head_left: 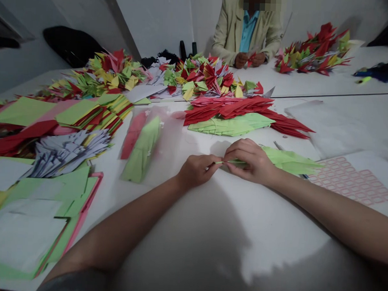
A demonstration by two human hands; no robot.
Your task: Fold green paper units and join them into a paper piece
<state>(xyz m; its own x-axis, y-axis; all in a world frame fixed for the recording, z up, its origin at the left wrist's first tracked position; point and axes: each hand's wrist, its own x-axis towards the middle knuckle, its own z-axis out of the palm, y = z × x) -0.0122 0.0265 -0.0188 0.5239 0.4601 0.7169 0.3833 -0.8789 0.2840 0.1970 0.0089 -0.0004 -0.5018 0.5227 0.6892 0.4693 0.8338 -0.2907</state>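
My left hand (197,170) and my right hand (251,161) meet above the white table, fingertips pinched together. Between them is a narrow green folded paper (218,162), seen nearly edge-on, with most of it hidden by the fingers. Just behind my right hand lies a bunch of light-green folded papers (290,160). Farther back sit a stack of green folded papers (231,124) and rows of red folded papers (255,107). To the left of my hands, a clear plastic bag (166,151) holds green and red folded pieces.
Coloured paper sheets (62,187) and white folded papers (69,151) cover the left side. Heaps of folded paper (212,76) line the back. A sticker sheet (352,180) and a plastic sleeve (344,127) lie at right. Across the table, a person (249,33) handles red paper.
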